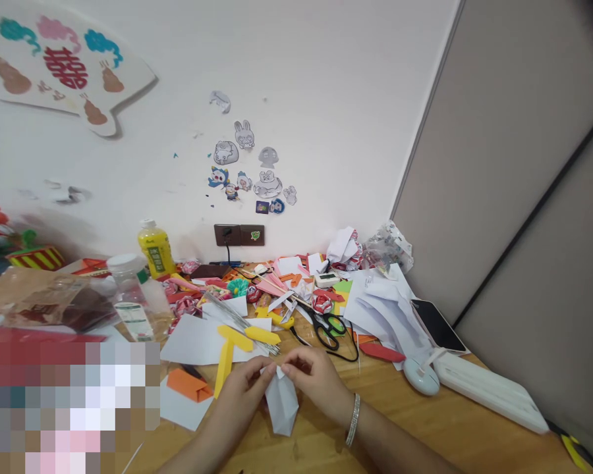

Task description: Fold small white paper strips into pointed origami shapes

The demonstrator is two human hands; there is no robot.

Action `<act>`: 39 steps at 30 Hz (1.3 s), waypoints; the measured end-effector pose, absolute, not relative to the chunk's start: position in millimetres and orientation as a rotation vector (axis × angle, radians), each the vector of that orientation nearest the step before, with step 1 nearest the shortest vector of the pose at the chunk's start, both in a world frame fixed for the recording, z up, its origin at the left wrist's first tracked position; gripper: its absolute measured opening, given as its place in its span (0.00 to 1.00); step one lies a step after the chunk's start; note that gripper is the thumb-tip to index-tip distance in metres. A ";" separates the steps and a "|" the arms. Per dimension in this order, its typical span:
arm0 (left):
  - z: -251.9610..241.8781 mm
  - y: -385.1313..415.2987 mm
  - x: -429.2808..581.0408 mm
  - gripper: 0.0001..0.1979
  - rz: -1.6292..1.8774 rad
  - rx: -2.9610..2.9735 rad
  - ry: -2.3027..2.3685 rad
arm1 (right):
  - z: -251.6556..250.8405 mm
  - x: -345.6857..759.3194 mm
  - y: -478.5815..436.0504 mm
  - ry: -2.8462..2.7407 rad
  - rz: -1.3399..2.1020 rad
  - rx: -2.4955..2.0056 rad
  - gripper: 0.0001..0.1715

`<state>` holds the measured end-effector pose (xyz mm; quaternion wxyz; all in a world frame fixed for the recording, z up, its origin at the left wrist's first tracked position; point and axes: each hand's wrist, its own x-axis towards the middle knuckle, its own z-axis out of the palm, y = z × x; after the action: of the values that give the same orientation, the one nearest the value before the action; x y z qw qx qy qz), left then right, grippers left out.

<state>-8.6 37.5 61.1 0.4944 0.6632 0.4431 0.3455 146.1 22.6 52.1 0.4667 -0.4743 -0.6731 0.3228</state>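
Observation:
A folded piece of white paper hangs between my two hands, above the wooden table. My left hand pinches its upper left edge between thumb and fingers. At the upper right edge, my right hand pinches it too, with a bracelet on that wrist. Creases run down the paper, and it narrows toward the top. Left of my left hand lie folded yellow paper strips and an orange folded paper on white sheets.
Black-handled scissors and a yellow glue gun lie beyond my hands. A white mouse, a tablet and a long white box are on the right. A yellow bottle stands at the back left.

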 end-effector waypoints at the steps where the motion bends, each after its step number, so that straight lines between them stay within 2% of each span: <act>1: 62.3 37.7 -8.9 0.15 0.856 1.627 1.090 | 50.6 146.0 23.3 -1.641 0.832 -1.171 0.06; 14: 59.0 40.4 -10.4 0.14 0.850 1.580 1.083 | 47.3 145.6 25.1 -1.521 1.128 -1.144 0.08; 23: 59.9 40.3 -11.5 0.16 0.807 1.557 1.073 | 43.3 143.7 27.1 -1.427 1.161 -1.172 0.07; 31: 52.2 42.1 -10.7 0.16 0.791 1.628 1.128 | 41.7 146.5 26.8 -1.399 1.290 -1.168 0.11; 39: 54.3 39.4 -10.5 0.16 0.795 1.641 1.144 | 39.8 146.5 28.0 -1.395 1.267 -1.205 0.12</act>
<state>-10.5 39.4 54.3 0.4746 0.6709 0.4678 0.3252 146.5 28.0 39.8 0.4370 -0.4845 -0.5610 0.5094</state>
